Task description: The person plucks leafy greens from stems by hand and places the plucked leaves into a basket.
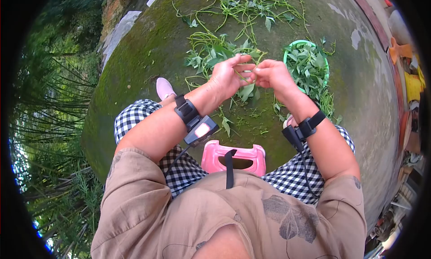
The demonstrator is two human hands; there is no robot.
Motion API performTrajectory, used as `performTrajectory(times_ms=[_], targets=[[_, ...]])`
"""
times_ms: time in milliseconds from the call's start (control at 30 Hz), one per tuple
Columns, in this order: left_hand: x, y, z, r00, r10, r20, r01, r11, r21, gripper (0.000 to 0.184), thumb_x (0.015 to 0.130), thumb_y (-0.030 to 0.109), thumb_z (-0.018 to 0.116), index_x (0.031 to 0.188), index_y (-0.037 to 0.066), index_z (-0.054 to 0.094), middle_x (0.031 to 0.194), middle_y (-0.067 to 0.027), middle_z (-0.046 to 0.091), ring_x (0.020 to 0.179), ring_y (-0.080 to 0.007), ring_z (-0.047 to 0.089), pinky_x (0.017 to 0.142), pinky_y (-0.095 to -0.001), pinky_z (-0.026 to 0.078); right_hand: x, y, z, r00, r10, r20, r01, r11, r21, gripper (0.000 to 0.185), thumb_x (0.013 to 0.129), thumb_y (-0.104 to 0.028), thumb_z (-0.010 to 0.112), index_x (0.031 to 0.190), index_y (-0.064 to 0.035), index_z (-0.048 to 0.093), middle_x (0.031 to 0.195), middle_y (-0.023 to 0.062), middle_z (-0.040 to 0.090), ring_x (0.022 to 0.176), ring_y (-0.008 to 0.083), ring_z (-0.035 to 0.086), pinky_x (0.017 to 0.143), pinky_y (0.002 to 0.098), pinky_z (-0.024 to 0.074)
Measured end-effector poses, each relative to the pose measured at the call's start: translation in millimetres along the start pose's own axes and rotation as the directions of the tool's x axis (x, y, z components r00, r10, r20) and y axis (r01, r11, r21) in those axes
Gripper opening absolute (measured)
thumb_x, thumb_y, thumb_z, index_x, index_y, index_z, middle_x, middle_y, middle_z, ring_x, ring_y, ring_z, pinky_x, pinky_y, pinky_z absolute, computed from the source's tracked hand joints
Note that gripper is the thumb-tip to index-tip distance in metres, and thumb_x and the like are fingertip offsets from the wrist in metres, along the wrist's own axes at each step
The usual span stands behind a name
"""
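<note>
My left hand (229,78) is turned palm up, fingers curled around a green leafy stem (246,91). Thumb and fingertips of my right hand (273,75) pinch the same stem just beside it. Broad leaves hang below the two hands. Behind my left hand lies a heap of leafy vines (204,52) on the mossy ground. A round light-green basket (328,69) filled with picked leaves stands to the right of my right hand.
More long stems (251,5) lie spread farther ahead. Between my knees is a pink plastic stool (211,157). Loose leaf bits are scattered before it, and thin stems (326,104) lie below the basket. Plants border the left side; assorted objects line the right edge.
</note>
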State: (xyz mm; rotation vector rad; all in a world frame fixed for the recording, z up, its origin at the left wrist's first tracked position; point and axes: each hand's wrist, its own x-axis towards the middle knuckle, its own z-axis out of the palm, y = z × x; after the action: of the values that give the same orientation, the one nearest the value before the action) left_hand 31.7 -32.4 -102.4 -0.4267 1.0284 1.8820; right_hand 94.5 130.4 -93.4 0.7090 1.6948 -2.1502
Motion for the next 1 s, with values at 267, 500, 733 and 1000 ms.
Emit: performTrajectory(times_ms=[267, 500, 733, 1000], targets=[[-10.2, 15.9, 3.6, 0.909, 0.416, 0.017, -0.268, 0.554, 0.788, 0.021, 0.086, 0.014, 0.063, 0.105, 0.003, 0.067, 0.076, 0.0006, 0.059, 0.065, -0.0094, 0.051, 0.057, -0.0264, 0.042, 1.6, -6.7, -35.4, 0.995, -0.024, 0.098, 0.078, 0.806, -0.587, 0.012, 0.082, -0.013, 0.065, 0.079, -0.0013, 0.063, 0.068, 0.0081, 0.064, 0.058, 0.0165, 0.058, 0.055, 0.0321, 0.0454], [-7.9, -1.5, 5.0, 0.869, 0.281, 0.407, -0.411, -0.045, 0.91, 0.02, 0.081, 0.017, 0.068, 0.09, 0.0, 0.071, 0.071, -0.0029, 0.062, 0.068, -0.0111, 0.055, 0.063, -0.0294, 0.047, -14.5, -17.9, -11.4, 0.921, -0.251, 0.297, 0.373, 0.358, -0.856, 0.017, 0.077, -0.021, 0.066, 0.08, -0.0048, 0.064, 0.076, 0.0159, 0.065, 0.078, 0.0354, 0.063, 0.069, 0.0453, 0.0484], [-16.7, 5.4, 9.7, 0.965, 0.108, 0.24, -0.263, 0.351, 0.899, 0.019, 0.08, 0.019, 0.067, 0.082, 0.001, 0.068, 0.065, -0.0018, 0.059, 0.06, -0.0082, 0.052, 0.055, -0.0263, 0.043, -17.3, -19.6, -14.2, 0.843, -0.369, 0.392, 0.502, 0.272, -0.821, 0.014, 0.079, -0.02, 0.064, 0.082, -0.0066, 0.064, 0.087, 0.014, 0.064, 0.082, 0.0355, 0.064, 0.072, 0.0475, 0.0496], [-16.5, -9.8, 13.6, 0.952, 0.306, 0.023, -0.215, 0.614, 0.759, 0.013, 0.078, 0.014, 0.062, 0.075, 0.001, 0.064, 0.061, -0.0014, 0.055, 0.048, -0.0067, 0.042, 0.042, -0.0263, 0.031, -22.6, -11.0, 2.3, 0.855, -0.474, 0.21, 0.365, 0.263, -0.893, 0.014, 0.082, -0.02, 0.065, 0.086, -0.007, 0.061, 0.089, 0.0134, 0.065, 0.082, 0.0353, 0.064, 0.073, 0.0472, 0.05]])
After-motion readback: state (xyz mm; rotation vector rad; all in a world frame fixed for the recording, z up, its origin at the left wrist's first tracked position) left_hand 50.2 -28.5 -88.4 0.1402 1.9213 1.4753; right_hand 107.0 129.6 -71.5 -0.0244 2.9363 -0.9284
